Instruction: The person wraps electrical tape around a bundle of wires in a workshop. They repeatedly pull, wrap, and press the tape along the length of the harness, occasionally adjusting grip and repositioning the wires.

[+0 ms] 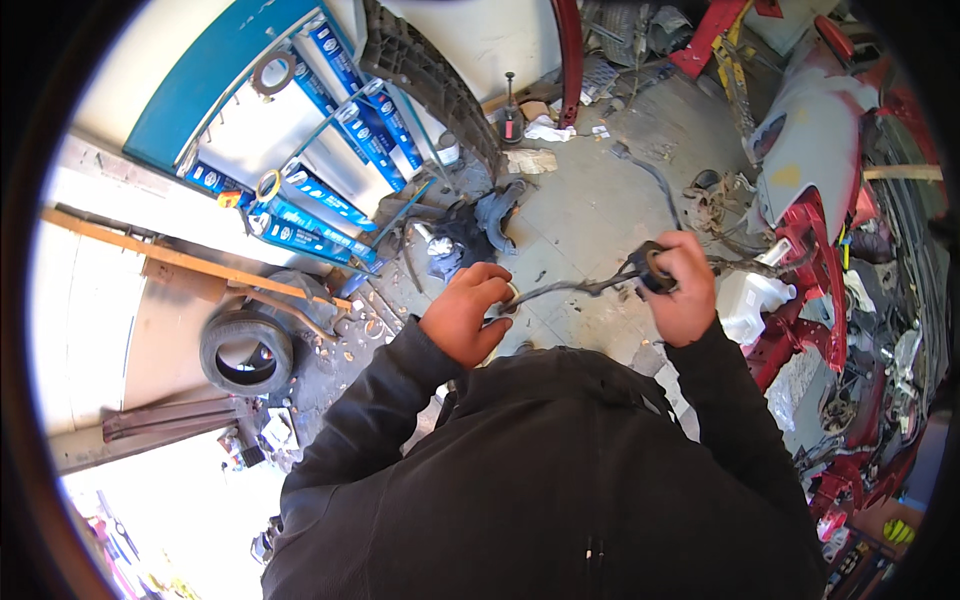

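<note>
A dark wiring harness [575,287] stretches across in front of me, between my two hands. Its left end is pinched in the fingers of my left hand [466,315], where a small pale piece shows that I cannot make out. My right hand [685,288] grips a roll of black tape [655,268] right against the harness. Beyond the right hand, more dark cable runs on toward the red car body [825,260]. A loose branch of cable [655,175] with a plug at its end lies farther away, over the grey floor.
On the left, a tyre [245,352] rests near a wooden strip [190,252]. Blue boxes [370,140] fill a wall rack at the far left. A white plastic reservoir [755,305] sits by the car body on the right. Dark cloth [465,235] and scraps litter the floor.
</note>
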`<state>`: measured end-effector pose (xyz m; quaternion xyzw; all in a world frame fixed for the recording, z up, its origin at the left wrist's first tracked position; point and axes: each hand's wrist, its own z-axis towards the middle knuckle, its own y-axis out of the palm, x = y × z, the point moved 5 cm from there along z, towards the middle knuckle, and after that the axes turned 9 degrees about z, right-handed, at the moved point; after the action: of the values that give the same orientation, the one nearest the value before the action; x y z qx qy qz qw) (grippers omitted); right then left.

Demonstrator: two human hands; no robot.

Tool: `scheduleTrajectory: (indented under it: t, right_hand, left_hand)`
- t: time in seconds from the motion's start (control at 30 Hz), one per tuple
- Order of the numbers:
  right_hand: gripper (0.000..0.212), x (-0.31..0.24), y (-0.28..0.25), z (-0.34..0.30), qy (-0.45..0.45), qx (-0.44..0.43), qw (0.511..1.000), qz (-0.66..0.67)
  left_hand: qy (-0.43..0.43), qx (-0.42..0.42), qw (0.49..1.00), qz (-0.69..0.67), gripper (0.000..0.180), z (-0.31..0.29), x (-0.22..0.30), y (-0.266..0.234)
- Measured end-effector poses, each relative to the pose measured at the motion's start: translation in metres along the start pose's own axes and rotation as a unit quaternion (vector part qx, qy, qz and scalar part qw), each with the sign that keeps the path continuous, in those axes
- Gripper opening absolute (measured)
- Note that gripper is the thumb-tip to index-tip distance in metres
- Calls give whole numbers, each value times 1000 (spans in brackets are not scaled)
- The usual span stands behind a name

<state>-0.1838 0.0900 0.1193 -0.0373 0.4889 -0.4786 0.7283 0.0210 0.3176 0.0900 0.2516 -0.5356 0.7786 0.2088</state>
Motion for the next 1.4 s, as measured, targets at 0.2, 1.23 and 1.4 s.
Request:
scheduleTrajectory:
  t: [0.2,1.23,1.4]
  right_hand:
    - [34,11,-22,-17,49,20,998,-43]
    - [19,13,-58,-50,196,-25,978,63]
    - [17,3,-50,-51,232,-27,969,76]
  left_hand:
    - [-265,-151,879,-367,35,-22,-24,17]
    - [-174,-109,978,-31,26,-1,-50,15]
    - [23,35,998,-45,52,57,26,52]
